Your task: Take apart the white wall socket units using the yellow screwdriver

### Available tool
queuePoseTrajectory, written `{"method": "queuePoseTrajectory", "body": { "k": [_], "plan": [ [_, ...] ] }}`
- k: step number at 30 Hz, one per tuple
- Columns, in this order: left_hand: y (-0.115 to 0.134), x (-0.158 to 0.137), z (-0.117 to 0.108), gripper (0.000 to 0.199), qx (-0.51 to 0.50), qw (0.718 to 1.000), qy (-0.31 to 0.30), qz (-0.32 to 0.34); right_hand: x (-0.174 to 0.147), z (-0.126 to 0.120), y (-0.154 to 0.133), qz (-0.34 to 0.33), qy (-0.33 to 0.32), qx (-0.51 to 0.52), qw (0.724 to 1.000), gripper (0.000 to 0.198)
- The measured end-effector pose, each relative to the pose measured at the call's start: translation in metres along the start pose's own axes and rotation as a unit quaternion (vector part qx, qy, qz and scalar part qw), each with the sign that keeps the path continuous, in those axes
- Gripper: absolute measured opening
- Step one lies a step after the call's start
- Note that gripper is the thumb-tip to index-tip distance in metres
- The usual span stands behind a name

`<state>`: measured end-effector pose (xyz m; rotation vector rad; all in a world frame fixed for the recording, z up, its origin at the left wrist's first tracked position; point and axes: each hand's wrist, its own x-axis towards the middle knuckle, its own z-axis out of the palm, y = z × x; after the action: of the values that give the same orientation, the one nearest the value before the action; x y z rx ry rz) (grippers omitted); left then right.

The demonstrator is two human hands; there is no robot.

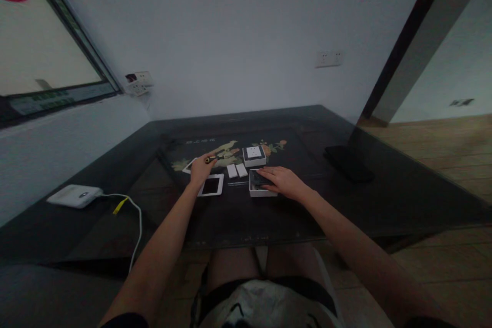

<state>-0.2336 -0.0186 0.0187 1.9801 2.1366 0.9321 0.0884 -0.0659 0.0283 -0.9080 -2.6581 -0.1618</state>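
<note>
The dark, glossy counter [249, 223] bears a corded white device [76, 196] near its left edge, two white frames [221, 184], two white rectangular plates [237, 170], a socket unit [254, 153] and an open white box [263, 193] centrally, and a flat black case [348, 163] towards its right edge.

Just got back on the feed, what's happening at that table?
A person's left hand holds a small black-and-yellow tool above the dark table. The right hand reaches over the open white box, fingers on its dark contents; whether they grip anything is unclear. Behind that box stands a second white box with a socket panel on top. Two small white pieces and a white frame lie between the hands.
</note>
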Motion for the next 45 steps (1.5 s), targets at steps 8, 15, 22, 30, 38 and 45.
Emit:
{"method": "queuePoseTrajectory", "body": {
  "k": [8, 15, 22, 30, 38, 45],
  "plan": [
    [-0.009, 0.003, 0.014, 0.023, 0.053, 0.998, -0.003, 0.039, -0.003, 0.003, -0.003, 0.003, 0.024, -0.048, 0.999, 0.039],
    [0.028, -0.015, 0.001, 0.038, 0.011, 0.989, 0.032, 0.144, -0.001, -0.001, -0.007, 0.037, 0.009, -0.025, 0.999, 0.039],
    [0.085, -0.061, 0.019, 0.085, -0.222, 0.896, -0.24, 0.3, -0.001, -0.002, -0.01, 0.034, 0.026, -0.029, 0.999, 0.038],
    [0.093, -0.074, 0.03, 0.086, -0.289, 0.905, -0.212, 0.232, -0.001, -0.001, -0.009, 0.03, 0.038, -0.02, 0.999, 0.035],
    [0.102, -0.082, 0.04, 0.093, -0.27, 0.917, -0.16, 0.246, 0.001, -0.001, -0.002, 0.068, 0.049, 0.024, 0.996, 0.03],
    [0.101, -0.082, 0.04, 0.11, -0.262, 0.917, -0.178, 0.241, -0.002, -0.005, 0.008, 0.118, 0.106, 0.149, 0.976, 0.029]
  ]
}}
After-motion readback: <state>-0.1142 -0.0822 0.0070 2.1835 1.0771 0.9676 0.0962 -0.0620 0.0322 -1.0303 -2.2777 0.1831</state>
